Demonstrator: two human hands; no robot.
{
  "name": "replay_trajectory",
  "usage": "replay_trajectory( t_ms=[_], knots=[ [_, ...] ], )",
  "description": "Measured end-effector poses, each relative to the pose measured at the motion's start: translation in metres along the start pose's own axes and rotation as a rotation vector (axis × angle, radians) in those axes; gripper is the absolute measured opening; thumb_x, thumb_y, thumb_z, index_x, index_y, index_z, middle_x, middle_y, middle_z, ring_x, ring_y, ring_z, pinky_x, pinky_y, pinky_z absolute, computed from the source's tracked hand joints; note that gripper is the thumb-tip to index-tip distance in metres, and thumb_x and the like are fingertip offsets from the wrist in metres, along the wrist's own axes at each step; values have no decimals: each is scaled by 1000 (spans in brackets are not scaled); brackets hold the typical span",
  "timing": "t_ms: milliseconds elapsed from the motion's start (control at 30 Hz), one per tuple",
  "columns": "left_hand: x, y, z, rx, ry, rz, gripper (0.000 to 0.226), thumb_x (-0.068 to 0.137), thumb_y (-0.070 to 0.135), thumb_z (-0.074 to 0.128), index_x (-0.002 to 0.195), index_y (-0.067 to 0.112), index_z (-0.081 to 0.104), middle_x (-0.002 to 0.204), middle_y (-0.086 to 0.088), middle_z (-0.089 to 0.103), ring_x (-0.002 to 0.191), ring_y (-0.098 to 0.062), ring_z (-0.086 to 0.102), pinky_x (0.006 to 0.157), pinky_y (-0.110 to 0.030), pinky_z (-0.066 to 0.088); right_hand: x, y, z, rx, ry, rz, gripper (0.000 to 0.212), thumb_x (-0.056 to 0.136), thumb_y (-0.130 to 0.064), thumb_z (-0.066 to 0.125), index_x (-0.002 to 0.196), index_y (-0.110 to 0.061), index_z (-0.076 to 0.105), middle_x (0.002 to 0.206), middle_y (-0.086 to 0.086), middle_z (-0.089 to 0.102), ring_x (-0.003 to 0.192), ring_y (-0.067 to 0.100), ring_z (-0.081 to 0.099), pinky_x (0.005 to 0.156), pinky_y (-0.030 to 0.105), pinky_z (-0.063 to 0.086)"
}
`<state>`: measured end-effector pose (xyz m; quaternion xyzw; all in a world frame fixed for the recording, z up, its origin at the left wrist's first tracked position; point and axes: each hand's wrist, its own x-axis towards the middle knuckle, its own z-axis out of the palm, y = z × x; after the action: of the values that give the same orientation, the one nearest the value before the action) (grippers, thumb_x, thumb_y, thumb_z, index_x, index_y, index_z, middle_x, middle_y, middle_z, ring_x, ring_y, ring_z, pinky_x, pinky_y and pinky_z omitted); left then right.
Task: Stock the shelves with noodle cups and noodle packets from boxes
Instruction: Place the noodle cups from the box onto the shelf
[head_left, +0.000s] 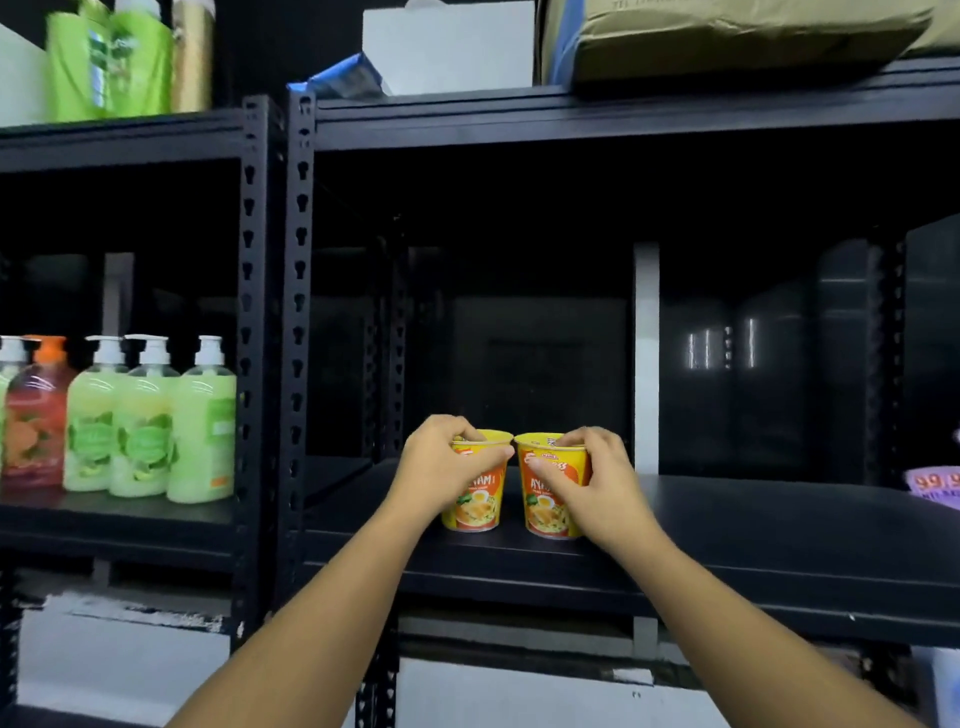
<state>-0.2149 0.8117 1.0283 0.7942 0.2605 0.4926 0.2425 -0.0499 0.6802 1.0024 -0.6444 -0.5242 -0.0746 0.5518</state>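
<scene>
Nearest, two bare forearms reach up from the bottom edge towards a black metal shelf (727, 525); the left hand (441, 467) grips the left noodle cup (475, 501), its fingers (470, 434) curled over the rim and the thumb across the front of the cup; the right hand (597, 480) grips the right noodle cup (545, 512) in the same way, thumb on the label and the other digits hooked over the lid edge. Both cups are yellow with orange print and a picture of noodles; they stand upright near the front edge of the shelf, side by side, their rims touching or all but touching. At the far right edge of the same shelf a purple packet (937, 486) just shows, well apart from the cups. On the neighbouring rack to the left, a row of pump bottles stands: three pale green ones (200, 421) and, beside them, a red one with an orange pump (34, 415). Behind the cups the bay is dark, with a white upright strip (645, 358) at the back. Highest and farthest, the top shelves carry a green refill pouch (109, 62), a blue packet (348, 78), a white box (447, 47) and a brown paper parcel (727, 41).
</scene>
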Motion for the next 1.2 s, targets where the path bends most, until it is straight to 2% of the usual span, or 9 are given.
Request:
replay_trajectory(
  t_ms=[67,167,300,400,533,700,833,1067,1200],
  knots=[
    [-4,-12,7,-51,17,37,45,75,51,87,110,36,62,130,13,46,108,-2,56,73,-10,48,-1,14,3,24,-44,-32,61,89,-47,74,139,-42,39,148,-12,32,124,8,50,86,17,50],
    [-7,-32,15,-112,-14,16,85,74,50,88,139,47,33,137,11,37,112,-8,55,81,-18,50,2,21,5,107,-122,29,82,89,-46,74,148,-55,17,151,-12,36,123,9,55,92,24,53],
    [0,-44,18,-160,-30,-11,103,70,54,89,145,56,19,138,9,44,114,-10,59,94,-38,58,10,24,7,143,-198,121,111,88,-38,79,154,-53,-9,139,-12,43,110,2,56,90,23,47],
    [2,-46,20,-147,-15,-21,110,67,54,91,148,55,16,141,10,37,117,-11,54,95,-37,55,14,27,6,163,-220,185,122,85,-35,82,155,-49,-16,132,-13,45,108,5,57,93,29,49],
    [3,-48,20,-57,-6,-35,123,58,61,93,149,56,10,138,12,26,130,-18,44,105,-47,50,18,30,7,190,-204,245,125,77,-38,88,158,-44,-8,138,-9,49,120,15,58,103,40,51],
    [3,-49,18,-81,13,-119,134,56,52,98,154,50,7,139,11,29,125,-17,48,103,-43,50,20,33,12,175,-172,259,95,71,-49,89,147,-35,33,132,-7,57,112,11,61,87,31,51],
    [2,-50,11,-288,6,-205,136,56,33,102,156,47,11,133,8,52,116,-12,59,104,-47,53,23,38,13,171,-160,259,94,67,-53,91,142,-35,37,130,-7,57,112,12,60,90,34,52],
    [0,-48,9,-275,24,-244,120,70,28,95,158,39,15,130,11,54,119,-12,59,108,-49,50,27,38,14,164,-177,288,89,71,-49,90,141,-32,38,130,-5,58,114,16,60,91,36,51],
    [4,-52,7,-250,-31,-267,105,79,28,90,158,32,20,129,11,60,114,-8,61,104,-41,53,35,35,17,118,-220,323,90,76,-46,87,145,-27,34,130,-5,57,113,16,58,91,36,48]
  ],
)
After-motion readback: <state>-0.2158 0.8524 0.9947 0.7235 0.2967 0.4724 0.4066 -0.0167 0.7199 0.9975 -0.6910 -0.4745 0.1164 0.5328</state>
